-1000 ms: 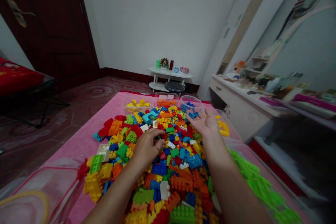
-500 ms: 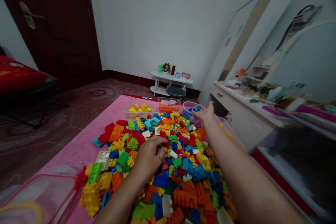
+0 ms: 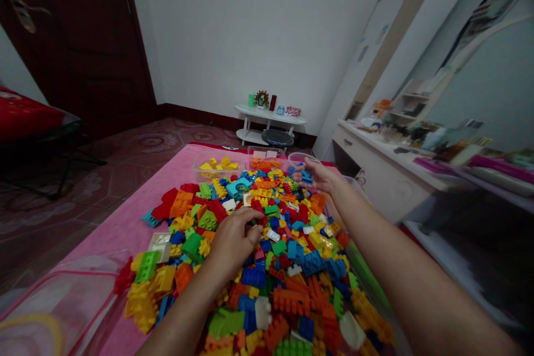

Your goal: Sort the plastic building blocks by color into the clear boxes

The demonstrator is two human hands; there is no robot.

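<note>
My left hand rests over the middle of a heap of colourful toy building blocks, its fingers curled down toward them. Whatever those fingertips may hold is hidden. Farther off on the right, my right hand reaches out with fingers spread, beside a round clear tub with blue pieces. Small blue blocks show by the spread fingers; I cannot tell whether any touches them. Near the left hand lie a white block and a green block.
Clear boxes with yellow blocks and orange blocks stand behind the heap on a pink cloth. A clear plastic bag lies front left. White dresser at right; low white stand by the wall.
My right hand has turned and spread its fingers; the blue block earlier on its fingers is now lower, by them. My left hand keeps its place over the heap. The view has shifted slightly.
</note>
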